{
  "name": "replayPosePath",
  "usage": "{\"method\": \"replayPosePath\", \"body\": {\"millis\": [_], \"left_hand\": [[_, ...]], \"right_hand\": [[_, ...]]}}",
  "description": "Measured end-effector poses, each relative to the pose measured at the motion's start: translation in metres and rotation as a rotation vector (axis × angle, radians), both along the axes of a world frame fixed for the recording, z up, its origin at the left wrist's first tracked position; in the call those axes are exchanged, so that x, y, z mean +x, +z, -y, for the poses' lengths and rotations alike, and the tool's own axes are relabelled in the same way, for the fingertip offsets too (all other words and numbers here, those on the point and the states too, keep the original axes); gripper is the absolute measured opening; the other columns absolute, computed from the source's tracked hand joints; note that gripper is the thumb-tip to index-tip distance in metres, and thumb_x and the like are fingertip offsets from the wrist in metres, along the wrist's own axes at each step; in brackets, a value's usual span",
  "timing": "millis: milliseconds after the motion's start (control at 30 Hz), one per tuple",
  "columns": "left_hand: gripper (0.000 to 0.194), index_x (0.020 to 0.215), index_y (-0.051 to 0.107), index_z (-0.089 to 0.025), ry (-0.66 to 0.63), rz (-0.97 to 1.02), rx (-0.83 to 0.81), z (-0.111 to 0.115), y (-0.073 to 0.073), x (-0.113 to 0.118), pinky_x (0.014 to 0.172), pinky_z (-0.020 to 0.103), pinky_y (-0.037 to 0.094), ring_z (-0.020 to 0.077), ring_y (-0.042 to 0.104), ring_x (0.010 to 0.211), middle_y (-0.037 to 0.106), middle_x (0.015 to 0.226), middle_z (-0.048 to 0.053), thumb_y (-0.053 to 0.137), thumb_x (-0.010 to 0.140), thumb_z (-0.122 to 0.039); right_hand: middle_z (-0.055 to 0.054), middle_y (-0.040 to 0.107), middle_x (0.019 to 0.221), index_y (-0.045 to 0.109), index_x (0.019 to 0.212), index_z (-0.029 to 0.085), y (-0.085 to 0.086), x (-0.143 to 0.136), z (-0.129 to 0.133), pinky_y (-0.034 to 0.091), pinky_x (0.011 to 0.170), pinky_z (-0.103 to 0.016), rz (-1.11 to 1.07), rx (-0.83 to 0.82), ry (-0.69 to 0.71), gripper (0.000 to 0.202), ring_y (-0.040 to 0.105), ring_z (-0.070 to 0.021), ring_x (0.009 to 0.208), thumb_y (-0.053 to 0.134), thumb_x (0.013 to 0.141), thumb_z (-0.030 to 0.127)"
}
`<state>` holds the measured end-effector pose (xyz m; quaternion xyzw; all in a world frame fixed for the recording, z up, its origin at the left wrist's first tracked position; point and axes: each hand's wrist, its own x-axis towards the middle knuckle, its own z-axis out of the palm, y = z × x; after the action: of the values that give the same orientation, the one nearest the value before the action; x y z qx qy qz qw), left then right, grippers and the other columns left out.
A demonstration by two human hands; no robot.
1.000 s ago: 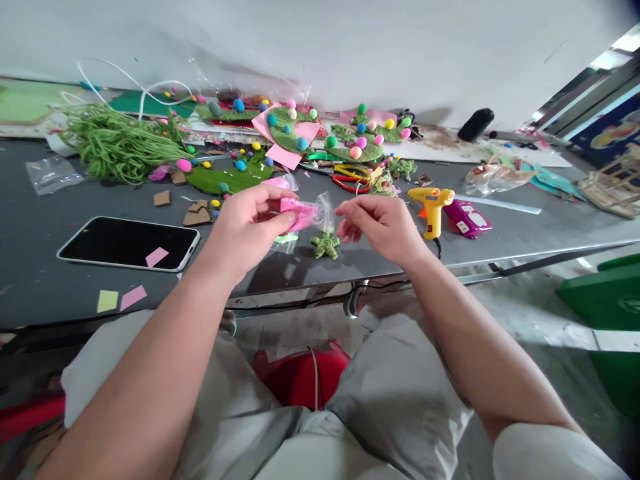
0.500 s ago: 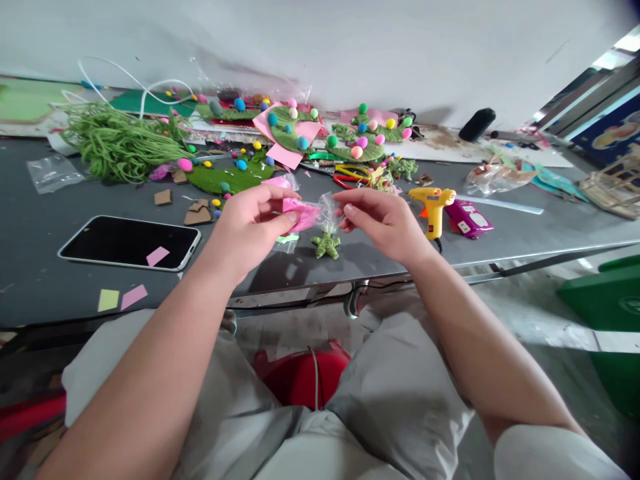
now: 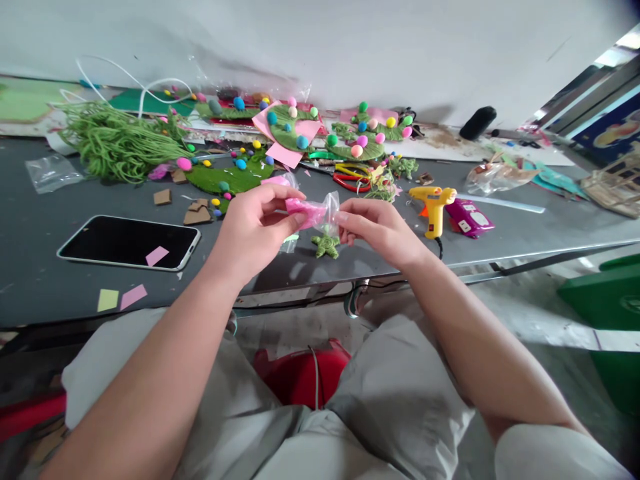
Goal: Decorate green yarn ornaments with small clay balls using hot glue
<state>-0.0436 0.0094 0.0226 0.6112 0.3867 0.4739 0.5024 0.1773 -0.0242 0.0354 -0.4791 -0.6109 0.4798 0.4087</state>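
Note:
Between my hands is a small clear plastic bag [image 3: 331,212] with soft pink material [image 3: 309,213] in it. My left hand [image 3: 255,227] pinches the pink end between thumb and fingers. At the bag's clear end, my right hand [image 3: 373,227] has thumb and fingertips closed on the plastic. Just below the bag, a green yarn-wrapped star [image 3: 325,246] lies on the table. Another scrap of clear plastic [image 3: 290,243] lies partly hidden under my left fingers.
A yellow glue gun [image 3: 434,207] stands right of my right hand, beside a purple packet [image 3: 469,217]. At left lie a phone [image 3: 125,243] and cardboard bits [image 3: 198,212]. Behind are green yarn [image 3: 120,143], scissors [image 3: 351,180] and green felt pieces with pompoms [image 3: 230,177].
My right hand has moved slightly down and left, its fingers now closed on the bag's clear end. The pink part has shifted a little to the right.

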Motion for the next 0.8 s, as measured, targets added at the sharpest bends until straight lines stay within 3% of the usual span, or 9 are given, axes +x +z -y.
{"method": "replayPosePath", "body": {"millis": [267,400,633,800], "left_hand": [[0.028,0.093,0.078,-0.020,0.053,-0.032,0.027,0.002,0.000,0.002,0.075,0.030,0.064,0.0203,0.077,0.081,0.081,0.090,0.004,0.094,0.073,-0.030],[0.028,0.097,0.080,-0.020,0.090,-0.139,0.101,0.004,0.007,-0.001,0.074,0.029,0.062,0.0197,0.077,0.082,0.082,0.090,0.005,0.089,0.080,-0.040],[0.030,0.108,0.081,-0.021,0.055,-0.074,0.038,0.001,0.007,-0.006,0.087,0.040,0.066,0.0246,0.079,0.092,0.083,0.103,0.008,0.088,0.082,-0.034],[0.027,0.103,0.080,-0.020,0.022,-0.019,-0.038,0.002,0.002,-0.002,0.089,0.045,0.067,0.0260,0.078,0.094,0.082,0.101,0.009,0.088,0.081,-0.034]], "right_hand": [[0.000,0.061,0.069,0.067,0.076,0.015,-0.001,-0.002,0.000,0.044,0.062,-0.024,0.030,0.054,0.080,0.023,0.054,-0.0093,0.064,0.068,0.094,0.029],[0.001,0.059,0.064,0.063,0.069,0.016,-0.002,0.000,-0.001,0.044,0.060,-0.024,0.055,0.030,0.006,0.026,0.055,-0.0089,0.060,0.058,0.095,0.021],[0.002,0.056,0.059,0.062,0.068,0.018,0.003,0.008,-0.003,0.038,0.054,-0.023,0.168,0.117,-0.023,0.031,0.048,-0.0087,0.056,0.069,0.094,0.032],[0.002,0.057,0.059,0.065,0.067,0.018,0.000,0.015,-0.008,0.041,0.055,-0.024,0.100,0.113,-0.101,0.033,0.050,-0.0091,0.057,0.072,0.094,0.037]]}}
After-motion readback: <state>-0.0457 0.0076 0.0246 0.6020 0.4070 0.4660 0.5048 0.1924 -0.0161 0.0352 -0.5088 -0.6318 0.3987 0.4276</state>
